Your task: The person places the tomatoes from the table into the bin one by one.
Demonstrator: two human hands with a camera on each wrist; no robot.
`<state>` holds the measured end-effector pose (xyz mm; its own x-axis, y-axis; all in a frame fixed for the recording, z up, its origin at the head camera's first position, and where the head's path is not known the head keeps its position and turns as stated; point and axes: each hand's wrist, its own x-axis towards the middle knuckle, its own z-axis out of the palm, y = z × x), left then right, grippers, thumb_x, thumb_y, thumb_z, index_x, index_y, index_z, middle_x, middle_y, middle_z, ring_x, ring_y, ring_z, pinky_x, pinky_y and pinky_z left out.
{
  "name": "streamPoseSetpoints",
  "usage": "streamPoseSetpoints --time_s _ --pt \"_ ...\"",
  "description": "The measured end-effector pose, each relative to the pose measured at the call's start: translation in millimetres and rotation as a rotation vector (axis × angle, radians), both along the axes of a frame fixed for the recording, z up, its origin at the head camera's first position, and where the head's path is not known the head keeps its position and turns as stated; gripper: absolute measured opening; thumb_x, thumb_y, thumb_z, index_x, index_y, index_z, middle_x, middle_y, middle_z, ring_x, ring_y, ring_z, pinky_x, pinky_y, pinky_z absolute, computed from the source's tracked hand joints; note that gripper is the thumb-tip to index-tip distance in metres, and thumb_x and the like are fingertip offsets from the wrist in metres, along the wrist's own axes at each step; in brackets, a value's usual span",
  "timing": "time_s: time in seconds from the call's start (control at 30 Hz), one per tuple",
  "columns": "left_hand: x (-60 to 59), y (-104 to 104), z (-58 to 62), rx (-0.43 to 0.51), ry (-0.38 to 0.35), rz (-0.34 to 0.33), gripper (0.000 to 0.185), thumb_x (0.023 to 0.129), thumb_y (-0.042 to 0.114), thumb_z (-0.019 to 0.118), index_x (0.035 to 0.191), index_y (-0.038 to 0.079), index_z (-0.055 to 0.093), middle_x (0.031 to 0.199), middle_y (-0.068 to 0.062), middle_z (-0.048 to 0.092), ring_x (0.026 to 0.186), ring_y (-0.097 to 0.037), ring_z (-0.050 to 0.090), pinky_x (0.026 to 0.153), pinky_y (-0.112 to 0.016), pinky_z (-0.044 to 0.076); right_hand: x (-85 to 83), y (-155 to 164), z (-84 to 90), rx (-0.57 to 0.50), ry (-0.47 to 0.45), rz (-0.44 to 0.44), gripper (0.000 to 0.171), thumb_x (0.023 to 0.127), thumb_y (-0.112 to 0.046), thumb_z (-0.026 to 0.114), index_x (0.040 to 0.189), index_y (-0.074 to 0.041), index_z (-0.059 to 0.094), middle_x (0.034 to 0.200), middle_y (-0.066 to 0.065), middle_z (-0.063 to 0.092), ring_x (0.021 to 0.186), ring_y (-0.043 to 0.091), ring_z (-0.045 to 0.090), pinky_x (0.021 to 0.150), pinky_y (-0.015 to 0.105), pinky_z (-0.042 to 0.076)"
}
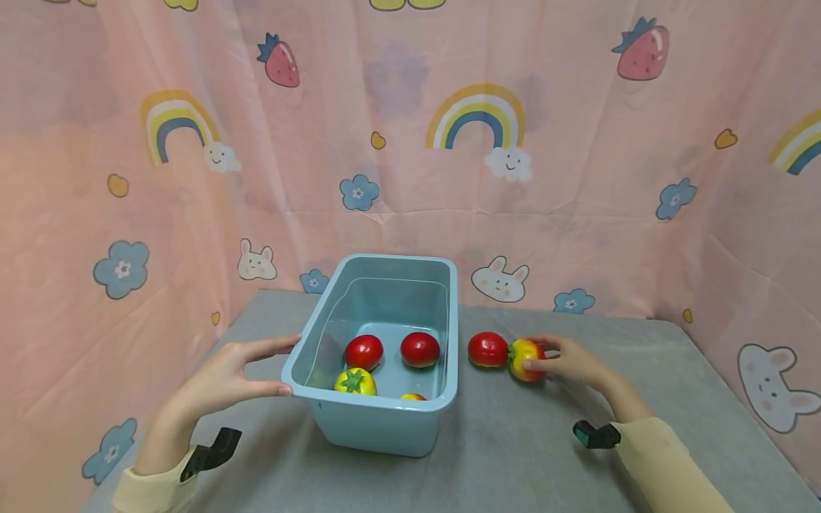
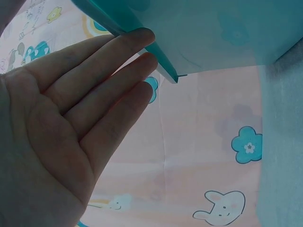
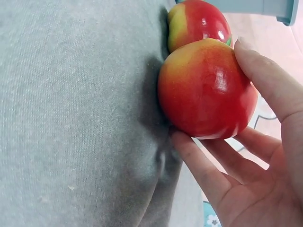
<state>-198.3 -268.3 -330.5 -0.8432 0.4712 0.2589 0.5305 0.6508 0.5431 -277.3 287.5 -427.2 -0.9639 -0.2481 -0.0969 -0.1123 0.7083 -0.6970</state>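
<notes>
The light blue plastic bin (image 1: pixel 378 427) stands on the grey table. My left hand (image 1: pixel 224 377) touches its left rim near the front corner, fingers straight, and the left wrist view shows the palm and fingers (image 2: pixel 102 90) against the rim. My right hand (image 1: pixel 571 362) holds a red and yellow tomato (image 1: pixel 527 360) between thumb and fingers. In the right wrist view this tomato (image 3: pixel 208 90) looks close to the cloth. A second red tomato (image 1: pixel 487 350) lies just left of it, between it and the bin.
Inside the bin lie two red tomatoes (image 1: pixel 420 350), a yellow tomato (image 1: pixel 355 382) with a green leafy top, and another piece (image 1: pixel 413 397) mostly hidden by the front wall. Behind the grey table (image 1: pixel 513 456) hangs a pink printed curtain (image 1: pixel 410 214).
</notes>
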Motion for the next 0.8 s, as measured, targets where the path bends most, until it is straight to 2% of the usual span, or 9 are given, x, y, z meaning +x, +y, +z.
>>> streamPoseSetpoints --time_s 0.27,0.57,0.8 --pt "0.5 1.4 -0.7 0.009 -0.009 0.004 0.065 0.075 0.041 0.078 0.133 0.023 0.056 0.127 0.010 0.061 0.118 -0.018 0.058 0.088 -0.045 0.052 0.9 0.2 -1.2 -0.008 0.001 -0.006 0.071 0.083 -0.045 0.069 0.137 -0.005 0.046 0.132 0.021 0.052 0.115 0.036 0.052 0.086 0.043 0.052" --pt "0.4 1.1 1.6 0.009 -0.003 -0.017 0.064 0.077 0.039 0.077 0.134 0.020 0.055 0.127 0.003 0.063 0.117 -0.023 0.059 0.087 -0.047 0.052 1.1 0.5 -1.9 -0.012 -0.011 -0.016 0.072 0.083 -0.046 0.068 0.137 -0.004 0.045 0.132 0.021 0.052 0.115 0.036 0.051 0.088 0.044 0.051" --pt "0.4 1.2 2.1 0.011 -0.012 -0.013 0.064 0.077 0.041 0.077 0.134 0.020 0.056 0.126 0.004 0.063 0.117 -0.023 0.059 0.088 -0.048 0.051 1.0 1.8 -2.5 -0.009 -0.005 -0.020 0.072 0.083 -0.047 0.068 0.137 -0.004 0.046 0.132 0.021 0.052 0.116 0.037 0.051 0.087 0.044 0.051"
